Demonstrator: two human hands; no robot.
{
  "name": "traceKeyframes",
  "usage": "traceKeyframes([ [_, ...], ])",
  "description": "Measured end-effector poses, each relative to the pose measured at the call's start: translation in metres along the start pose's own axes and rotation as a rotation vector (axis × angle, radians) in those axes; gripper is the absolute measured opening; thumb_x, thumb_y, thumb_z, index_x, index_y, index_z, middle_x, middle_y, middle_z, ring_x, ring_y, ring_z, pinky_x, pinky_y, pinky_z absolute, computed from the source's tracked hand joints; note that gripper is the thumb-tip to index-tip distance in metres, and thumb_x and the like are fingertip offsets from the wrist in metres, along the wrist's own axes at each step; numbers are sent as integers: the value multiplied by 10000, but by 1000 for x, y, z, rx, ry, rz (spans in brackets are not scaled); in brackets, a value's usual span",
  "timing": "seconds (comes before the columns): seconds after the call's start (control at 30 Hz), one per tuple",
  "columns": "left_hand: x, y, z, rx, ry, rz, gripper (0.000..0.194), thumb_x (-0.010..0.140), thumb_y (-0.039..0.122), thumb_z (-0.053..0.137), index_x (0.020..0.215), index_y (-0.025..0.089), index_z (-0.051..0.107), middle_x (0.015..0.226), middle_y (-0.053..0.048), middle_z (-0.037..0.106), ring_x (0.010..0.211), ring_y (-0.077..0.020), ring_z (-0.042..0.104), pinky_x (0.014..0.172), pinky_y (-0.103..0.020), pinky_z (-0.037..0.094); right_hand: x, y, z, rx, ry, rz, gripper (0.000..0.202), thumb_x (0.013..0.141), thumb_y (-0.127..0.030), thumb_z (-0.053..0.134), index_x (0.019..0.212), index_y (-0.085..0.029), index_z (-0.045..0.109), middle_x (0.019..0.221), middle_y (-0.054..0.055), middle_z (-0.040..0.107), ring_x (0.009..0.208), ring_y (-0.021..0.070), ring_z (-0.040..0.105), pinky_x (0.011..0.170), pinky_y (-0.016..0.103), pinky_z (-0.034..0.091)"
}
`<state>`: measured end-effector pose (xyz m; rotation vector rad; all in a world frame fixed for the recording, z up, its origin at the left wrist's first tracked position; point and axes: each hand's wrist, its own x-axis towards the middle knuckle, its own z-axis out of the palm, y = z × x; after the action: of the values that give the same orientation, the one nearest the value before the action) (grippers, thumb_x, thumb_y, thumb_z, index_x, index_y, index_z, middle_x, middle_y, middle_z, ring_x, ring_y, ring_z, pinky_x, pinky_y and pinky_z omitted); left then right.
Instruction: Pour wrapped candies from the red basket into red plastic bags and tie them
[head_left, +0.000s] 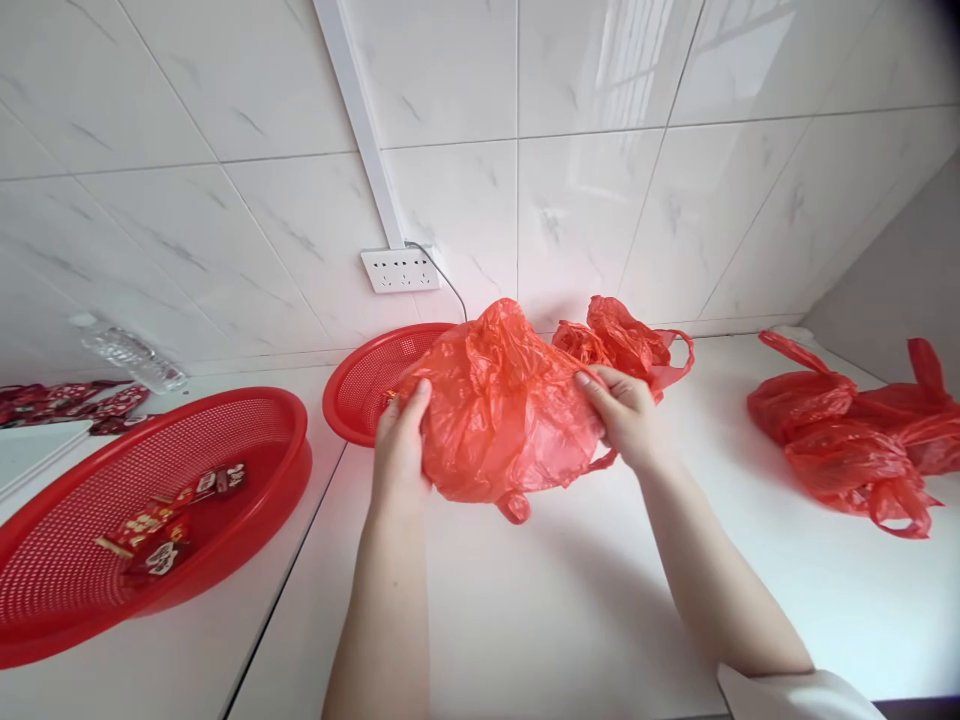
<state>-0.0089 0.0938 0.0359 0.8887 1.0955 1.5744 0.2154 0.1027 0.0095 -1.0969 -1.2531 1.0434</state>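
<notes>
While both hands pinch it from either side, a red plastic bag is up above the white table, near the middle. Bag is thin, see-through in places, crinkled all over, puffed wide, with a peak at top, a small bunched knob at the bottom and a loop handle sticking out low on the right. No readable print on it. Left hand is closed on its left edge, thumb on the near face; right hand grips the right edge between thumb and fingers.

Left: big red mesh basket with a few small red packets inside; they carry white and pale-gold markings, too small to read. Second red basket at far middle, partly behind the bag. Far left: clear plastic bottle on its side, by dark red packaging, lettering unreadable. Far side, right of middle: crumpled red bags. Right: filled red bags with loop handles. White socket strip on the tiled wall.
</notes>
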Motion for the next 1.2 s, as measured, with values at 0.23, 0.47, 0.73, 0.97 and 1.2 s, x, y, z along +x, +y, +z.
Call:
traceKeyframes([
  [0.23,10,18,-30,209,-20,54,391,727,535,678,914,193,660,962,-48,712,947,-244,670,791,-328,535,10,-3,-48,204,-105,50,505,822,-509,644,514,-189,405,350,-89,279,318,34,202,341,199,136],
  [0.47,12,13,-46,179,-273,202,610,843,707,372,600,195,598,830,-76,656,842,-240,633,706,-365,518,7,0,-61,16,-269,-134,298,778,-424,716,670,-180,583,531,-50,454,438,76,394,382,212,337],
  [0.73,-9,27,-37,540,-612,382,340,889,485,510,772,208,668,823,-55,639,836,-207,586,828,-366,470,1,-1,-42,-323,-301,-550,275,807,-85,529,697,-231,735,936,50,596,864,155,599,683,284,520],
  [0.97,-36,-26,0,1089,-823,343,418,777,326,656,1186,274,582,1182,-48,623,1104,-255,555,935,-399,449,-7,7,-15,-497,-370,-702,446,742,42,384,761,-233,735,1007,58,589,994,170,606,764,308,528],
  [1.2,-22,-48,-13,1325,-812,483,227,901,358,476,833,198,622,864,-51,611,796,-200,583,687,-314,445,-10,5,-32,-929,-251,-772,408,777,58,400,713,-218,694,1084,67,635,997,215,587,728,330,495],
])
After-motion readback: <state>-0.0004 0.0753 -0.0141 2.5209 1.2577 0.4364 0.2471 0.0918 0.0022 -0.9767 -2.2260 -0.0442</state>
